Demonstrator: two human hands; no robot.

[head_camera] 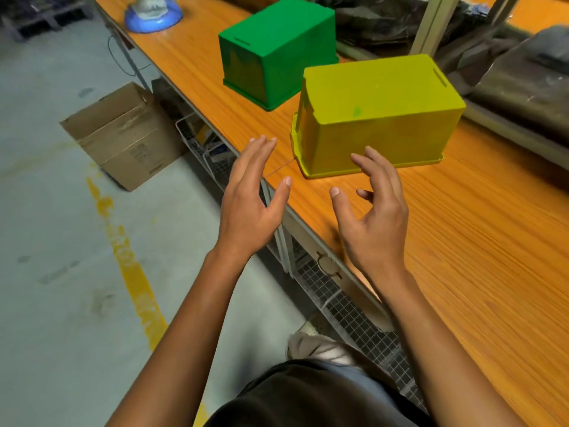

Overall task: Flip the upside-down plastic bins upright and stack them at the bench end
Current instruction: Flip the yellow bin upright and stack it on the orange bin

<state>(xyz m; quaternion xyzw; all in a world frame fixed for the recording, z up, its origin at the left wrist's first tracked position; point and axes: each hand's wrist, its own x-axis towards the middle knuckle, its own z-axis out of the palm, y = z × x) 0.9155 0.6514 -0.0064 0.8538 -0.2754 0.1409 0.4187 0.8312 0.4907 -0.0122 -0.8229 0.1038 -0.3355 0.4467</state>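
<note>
1. Bench (pixel 462 241): its orange wood top runs from 5 o'clock up to 11 o'clock, with the near edge just under the hands.
2. Yellow bin (pixel 378 115): upside down on the bench, rim flat on the wood, at 1 o'clock from the hands. Its long axis runs roughly 9 to 3, tipped a little toward 2.
3. Green bin (pixel 277 50): also upside down, further along at 12 o'clock, near the yellow bin but not touching it.
4. Right hand (pixel 374 211): empty, fingers spread, fingertips just short of the yellow bin's near long wall. It looks the nearer hand.
5. Left hand (pixel 251 198): empty, palm turned inward, off the bin's left end at 9 o'clock and apart from it. Judged: it must move right to catch that end before the flip.
</note>
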